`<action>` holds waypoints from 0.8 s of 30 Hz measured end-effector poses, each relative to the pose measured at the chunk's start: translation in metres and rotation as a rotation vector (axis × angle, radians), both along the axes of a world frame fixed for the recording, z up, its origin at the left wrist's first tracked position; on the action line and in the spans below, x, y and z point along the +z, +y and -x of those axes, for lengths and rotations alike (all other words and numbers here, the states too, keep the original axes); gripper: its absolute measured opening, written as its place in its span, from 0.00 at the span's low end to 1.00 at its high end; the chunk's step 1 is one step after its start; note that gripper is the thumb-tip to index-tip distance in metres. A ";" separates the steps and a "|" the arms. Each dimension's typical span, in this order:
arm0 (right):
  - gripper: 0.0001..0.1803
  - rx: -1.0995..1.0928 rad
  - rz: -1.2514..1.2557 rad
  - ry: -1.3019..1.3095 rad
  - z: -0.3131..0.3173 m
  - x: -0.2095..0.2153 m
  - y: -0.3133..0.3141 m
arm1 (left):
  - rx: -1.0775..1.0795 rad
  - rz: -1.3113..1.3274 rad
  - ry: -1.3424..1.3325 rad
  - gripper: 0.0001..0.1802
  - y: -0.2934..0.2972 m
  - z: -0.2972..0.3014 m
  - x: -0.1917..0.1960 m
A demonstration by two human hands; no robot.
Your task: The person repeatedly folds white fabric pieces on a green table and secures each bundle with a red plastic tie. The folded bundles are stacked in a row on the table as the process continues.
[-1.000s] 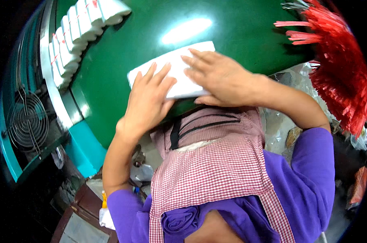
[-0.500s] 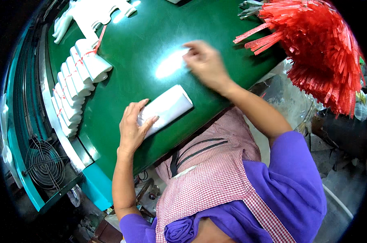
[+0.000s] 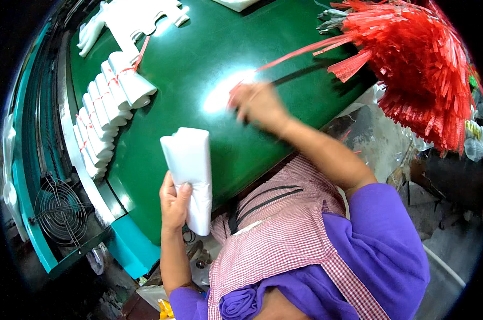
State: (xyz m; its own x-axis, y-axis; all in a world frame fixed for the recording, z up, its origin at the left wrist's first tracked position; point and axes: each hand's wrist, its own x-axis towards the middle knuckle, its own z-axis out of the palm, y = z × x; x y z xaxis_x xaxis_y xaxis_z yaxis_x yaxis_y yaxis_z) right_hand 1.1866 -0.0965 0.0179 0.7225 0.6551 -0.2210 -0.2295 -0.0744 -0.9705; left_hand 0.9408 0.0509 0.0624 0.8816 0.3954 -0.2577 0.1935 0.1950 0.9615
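My left hand [image 3: 173, 205] grips a folded bundle of white plastic bags [image 3: 192, 160], thumb on its face, and holds it upright near the table's front edge. Over the bright glare on the green table, my right hand [image 3: 262, 108] is closed and smeared by motion. A red plastic strip [image 3: 305, 50] stretches from the right toward its fingers, where some red shows as well. That strip trails out of a big bunch of red strips [image 3: 417, 74] at the far right.
Several rolled white bag bundles [image 3: 105, 101], tied with red strips, lie in a row along the left of the green table [image 3: 199, 48]. Loose white bags [image 3: 127, 21] lie at the far left. Beyond the left edge is a round wire fan guard [image 3: 61, 212].
My left hand has lifted the white bundle off the table and turned it upright. My right hand has moved slightly down and left, with a red strip now drawn out from the bunch.
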 end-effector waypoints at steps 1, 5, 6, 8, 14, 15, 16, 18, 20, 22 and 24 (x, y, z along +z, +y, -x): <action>0.06 0.322 0.080 -0.066 0.032 -0.003 0.013 | 0.015 0.110 -0.011 0.20 0.005 0.004 0.003; 0.09 0.829 -0.257 -0.537 0.138 -0.015 0.002 | -0.186 0.405 0.113 0.29 0.011 0.013 0.010; 0.09 1.069 0.010 -0.594 0.127 0.006 -0.005 | -0.156 0.365 0.110 0.31 0.012 0.014 0.012; 0.10 1.218 0.302 -0.650 0.098 0.037 -0.026 | -0.101 0.324 0.013 0.32 0.024 0.009 0.017; 0.09 0.793 -0.082 -0.968 0.049 0.055 -0.055 | -0.122 -0.339 0.027 0.20 0.041 -0.040 0.026; 0.08 0.698 -0.262 -1.027 0.049 0.066 -0.046 | -0.191 -0.562 0.068 0.19 0.042 -0.047 0.020; 0.07 0.693 -0.331 -0.950 0.050 0.073 -0.038 | -0.244 -0.752 0.074 0.19 0.038 -0.051 0.009; 0.07 0.761 -0.352 -0.670 0.049 0.083 -0.024 | -0.418 -0.701 0.162 0.18 0.029 -0.062 0.013; 0.10 0.790 -0.195 -0.353 0.044 0.084 -0.003 | -0.572 -0.650 0.238 0.17 0.022 -0.065 0.013; 0.12 0.709 -0.224 0.106 0.034 0.053 0.018 | -0.507 -0.949 0.087 0.19 0.009 -0.069 0.008; 0.12 0.722 -0.090 0.089 0.023 0.037 0.024 | -0.300 -1.078 -0.013 0.21 0.006 -0.066 0.002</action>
